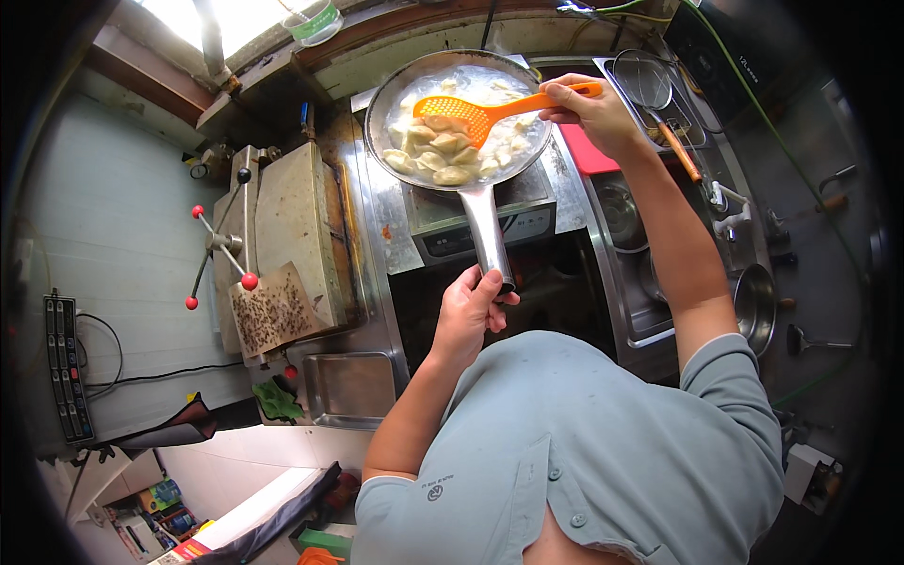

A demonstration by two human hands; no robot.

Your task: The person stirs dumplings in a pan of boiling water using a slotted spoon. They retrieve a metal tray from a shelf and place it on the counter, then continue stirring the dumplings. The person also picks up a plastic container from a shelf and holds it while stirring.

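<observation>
My left hand (470,311) grips the end of the metal handle of a wide pan (487,226). In my right hand (586,109) is an orange slotted skimmer (452,111), its perforated bowl over the pan among the food. Dumplings (438,152) lie in pale, bubbling liquid, heaped mostly at the left and front of the pan. Some are partly hidden by the skimmer. Beneath the pan is an induction cooker (487,229) with a control panel facing me.
A griddle press (293,233) with red-knobbed levers stands left, near a steel tray (351,388). To the right are a red board (587,150), a steel sink (646,325), a wire strainer (644,81) with a wooden handle and a steel bowl (754,311). A power strip (68,367) hangs far left.
</observation>
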